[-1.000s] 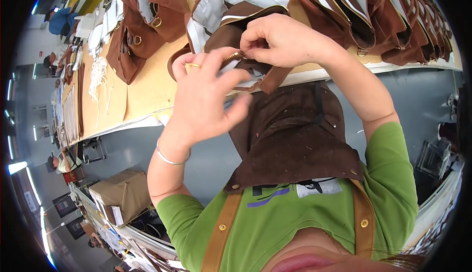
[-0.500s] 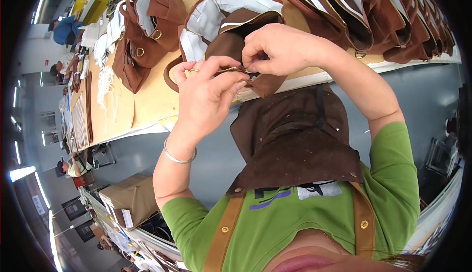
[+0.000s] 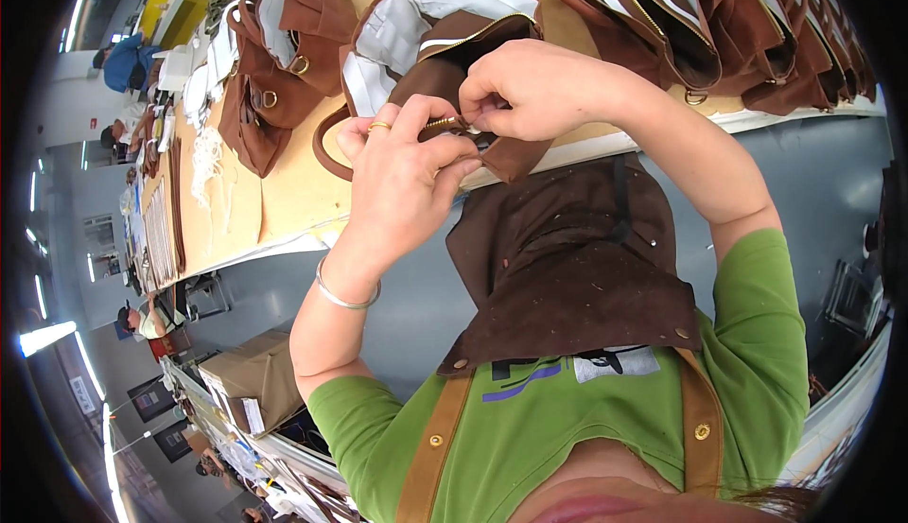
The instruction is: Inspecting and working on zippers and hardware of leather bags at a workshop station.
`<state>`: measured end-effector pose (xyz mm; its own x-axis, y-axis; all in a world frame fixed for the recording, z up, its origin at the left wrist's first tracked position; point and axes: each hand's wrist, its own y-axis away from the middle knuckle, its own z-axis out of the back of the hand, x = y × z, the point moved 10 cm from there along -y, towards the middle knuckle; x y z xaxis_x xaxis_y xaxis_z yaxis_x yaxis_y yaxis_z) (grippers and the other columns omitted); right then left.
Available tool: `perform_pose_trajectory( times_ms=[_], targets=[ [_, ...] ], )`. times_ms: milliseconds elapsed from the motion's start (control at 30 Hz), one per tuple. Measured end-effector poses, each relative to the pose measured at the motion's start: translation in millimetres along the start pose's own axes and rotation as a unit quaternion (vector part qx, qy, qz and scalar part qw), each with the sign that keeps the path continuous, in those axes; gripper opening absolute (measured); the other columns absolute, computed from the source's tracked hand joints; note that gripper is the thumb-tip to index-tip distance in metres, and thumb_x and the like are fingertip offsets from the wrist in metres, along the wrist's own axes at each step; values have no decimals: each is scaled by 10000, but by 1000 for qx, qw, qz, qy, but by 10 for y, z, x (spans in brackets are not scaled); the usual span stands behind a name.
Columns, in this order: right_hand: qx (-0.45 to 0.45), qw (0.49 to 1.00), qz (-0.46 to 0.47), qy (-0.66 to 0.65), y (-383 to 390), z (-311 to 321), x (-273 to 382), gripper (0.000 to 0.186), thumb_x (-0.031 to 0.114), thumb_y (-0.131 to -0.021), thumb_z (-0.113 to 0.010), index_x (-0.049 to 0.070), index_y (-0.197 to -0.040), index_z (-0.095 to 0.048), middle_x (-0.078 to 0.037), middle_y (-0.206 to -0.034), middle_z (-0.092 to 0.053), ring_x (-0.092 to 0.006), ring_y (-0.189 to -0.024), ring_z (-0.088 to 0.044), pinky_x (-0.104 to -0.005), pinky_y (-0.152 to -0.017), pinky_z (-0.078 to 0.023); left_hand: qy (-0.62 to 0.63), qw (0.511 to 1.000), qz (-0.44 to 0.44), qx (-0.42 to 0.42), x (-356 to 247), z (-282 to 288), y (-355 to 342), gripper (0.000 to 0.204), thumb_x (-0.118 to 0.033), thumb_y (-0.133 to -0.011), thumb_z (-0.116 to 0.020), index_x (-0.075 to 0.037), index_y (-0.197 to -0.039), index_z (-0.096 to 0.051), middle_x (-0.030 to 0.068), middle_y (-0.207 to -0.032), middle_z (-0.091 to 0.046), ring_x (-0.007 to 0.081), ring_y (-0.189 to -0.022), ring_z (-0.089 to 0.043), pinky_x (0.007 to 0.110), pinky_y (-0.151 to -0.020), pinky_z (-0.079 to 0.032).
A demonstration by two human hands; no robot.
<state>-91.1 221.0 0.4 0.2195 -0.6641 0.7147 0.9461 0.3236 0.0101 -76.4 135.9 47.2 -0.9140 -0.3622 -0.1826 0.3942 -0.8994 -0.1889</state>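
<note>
A brown leather handbag (image 3: pixel 416 88) lies open on the table's near edge, its white lining showing. A strip of gold zipper (image 3: pixel 438 130) runs along the part between my hands. My left hand (image 3: pixel 402 159) pinches the zipper end and the brown edge below it, a gold ring on one finger. From the right my right hand (image 3: pixel 530 93) closes thumb and fingers at the same zipper end, close to the left fingertips. Whatever small piece lies inside the right fingers is hidden. Below the fingertips hangs a brown leather corner (image 3: pixel 515 159).
Two brown bags (image 3: pixel 284 60) with metal rings stand on the left of the tan table (image 3: pixel 293 178). White threads (image 3: pixel 205 165) lie beside them. Several more unzipped brown bags (image 3: pixel 681 26) are lined up at the right. A wrapped carton (image 3: pixel 251 381) sits behind at lower left.
The right hand has shifted slightly left and up, and the left-hand fingers have tilted a little. Both stay at the zipper end; the view has moved slightly.
</note>
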Motion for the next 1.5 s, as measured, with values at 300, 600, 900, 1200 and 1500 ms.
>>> perform_pose_trajectory(
  times_ms=[300, 600, 900, 1200, 1500],
  targets=[
    [18, 999, 36, -9, -42, -4, -11, 125, 139, -812, -612, 32, -850, -663, -108, -826, -648, -277, -773, -629, -386, -691, -493, 0, 1000, 8, -18, 128, 114, -115, 47, -183, -759, -756, -160, -795, -735, -35, -992, -597, 190, -903, -576, 432, -917, -271],
    [-15, 999, 5, -30, -64, 77, -6, 131, 154, -796, -638, 37, -847, -668, -106, -788, -644, -278, -737, -628, -369, -670, -492, -30, 999, 12, -17, 171, 130, -150, 89, -240, -738, -782, -182, -794, -743, -25, -1001, -586, 199, -928, -535, 418, -858, -281],
    [1, 1000, 30, 9, -135, 21, -22, 137, 122, -807, -599, 27, -857, -684, -128, -816, -630, -311, -781, -617, -398, -695, -487, -28, 999, 27, -32, 249, 103, -165, 79, -210, -748, -769, -152, -793, -741, 0, -1017, -582, 210, -966, -524, 422, -874, -284],
    [31, 998, 48, 6, -99, 12, 41, 197, 146, -729, -642, -3, -857, -650, -145, -837, -621, -321, -792, -611, -403, -701, -486, -31, 999, 23, -24, 259, 85, -171, 95, -211, -770, -749, -128, -804, -718, 12, -1072, -579, 222, -1039, -509, 459, -960, -265],
    [39, 982, 75, -168, -172, 87, -55, 231, 89, -773, -610, 45, -998, -582, -43, -822, -567, -157, -770, -536, -301, -697, -456, 12, 1000, 1, 29, 244, 20, -127, 78, -225, -782, -748, -165, -823, -719, -5, -1029, -585, 217, -1027, -517, 470, -975, -257]
  ],
)
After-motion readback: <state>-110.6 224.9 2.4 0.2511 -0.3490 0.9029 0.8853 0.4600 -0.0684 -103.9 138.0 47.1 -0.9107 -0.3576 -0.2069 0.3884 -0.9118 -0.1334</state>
